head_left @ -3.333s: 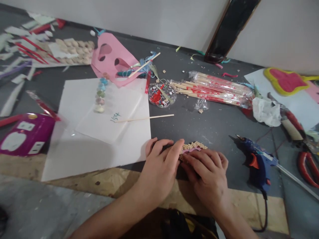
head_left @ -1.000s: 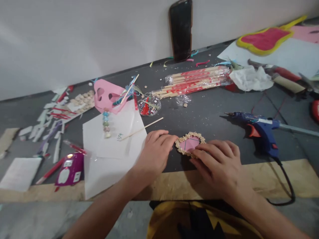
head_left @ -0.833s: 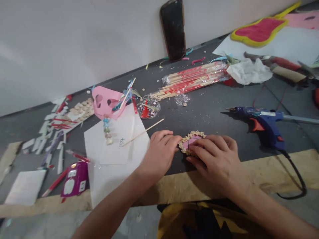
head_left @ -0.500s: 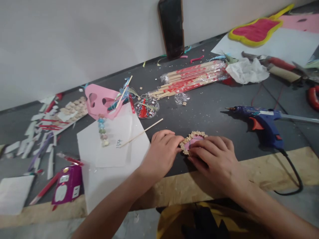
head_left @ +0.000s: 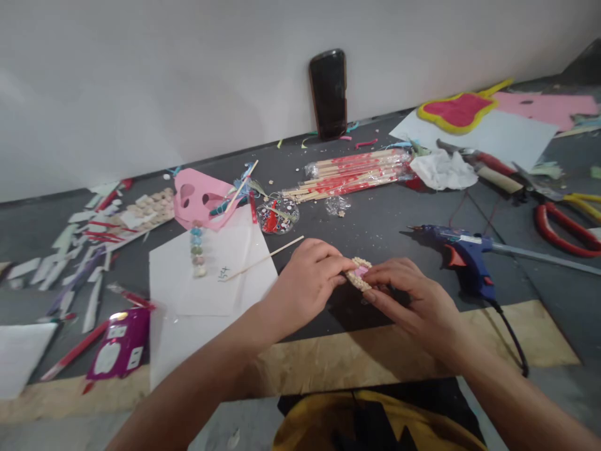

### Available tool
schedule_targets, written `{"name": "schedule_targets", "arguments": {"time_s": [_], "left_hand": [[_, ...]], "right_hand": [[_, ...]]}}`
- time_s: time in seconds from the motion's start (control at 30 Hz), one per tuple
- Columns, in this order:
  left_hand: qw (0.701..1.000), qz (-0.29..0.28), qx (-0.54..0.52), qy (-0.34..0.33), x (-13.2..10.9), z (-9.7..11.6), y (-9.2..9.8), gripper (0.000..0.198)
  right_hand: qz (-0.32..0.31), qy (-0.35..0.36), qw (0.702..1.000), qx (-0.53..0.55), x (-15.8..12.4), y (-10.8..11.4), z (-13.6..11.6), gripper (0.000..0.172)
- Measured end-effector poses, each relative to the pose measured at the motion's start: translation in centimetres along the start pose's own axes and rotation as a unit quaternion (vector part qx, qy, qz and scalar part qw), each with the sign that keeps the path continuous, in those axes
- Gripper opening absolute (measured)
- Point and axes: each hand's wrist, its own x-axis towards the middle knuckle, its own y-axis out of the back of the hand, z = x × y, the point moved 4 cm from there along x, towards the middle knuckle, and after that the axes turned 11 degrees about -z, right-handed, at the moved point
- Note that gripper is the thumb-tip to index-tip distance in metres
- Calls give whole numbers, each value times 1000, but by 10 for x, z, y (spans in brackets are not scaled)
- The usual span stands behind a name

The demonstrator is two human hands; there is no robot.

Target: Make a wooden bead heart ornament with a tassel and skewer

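The two hands work close to the table's near edge, just beyond its pale wooden strip [head_left: 347,363]. On the left, white paper [head_left: 211,297] and a thin stick [head_left: 282,251] come right up beside the left hand [head_left: 312,279]; past the right hand [head_left: 416,300], dark tabletop [head_left: 375,219] shows as far as the glue gun [head_left: 469,250]. The bead-rimmed pink piece [head_left: 360,273] sits between the hands, tilted. Left thumb and fingers pinch its left rim; the right ones pinch its right side. I can't tell whether it touches the table.
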Motion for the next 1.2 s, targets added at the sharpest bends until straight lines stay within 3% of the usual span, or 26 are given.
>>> {"name": "schedule_targets", "arguments": {"time_s": [0.2,0.3,0.47,0.57,0.67,0.77,1.03,1.2], "left_hand": [[1000,-10,-26,-10,18,8,8,16],[997,-38,-61,-16,25,11,15,15],[981,-59,-183,-12,37,11,22,14],[954,-85,-285,34,42,7,16,13],[907,-117,-396,82,42,4,5,14],[881,-126,-445,102,38,2,-5,15],[879,-91,-455,110,26,7,-12,18],[845,-71,-517,120,19,11,-20,23]], "right_hand": [[-52,-110,975,186,1,9,9,23],[-77,-150,943,285,0,9,13,27],[-68,-169,874,450,-3,9,21,23],[-76,-192,825,526,-4,9,24,22],[-94,-210,794,562,-4,8,23,23],[-97,-214,796,557,-5,5,26,24],[-110,-209,822,518,-13,0,28,27],[-101,-202,819,527,-15,-2,26,28]]}}
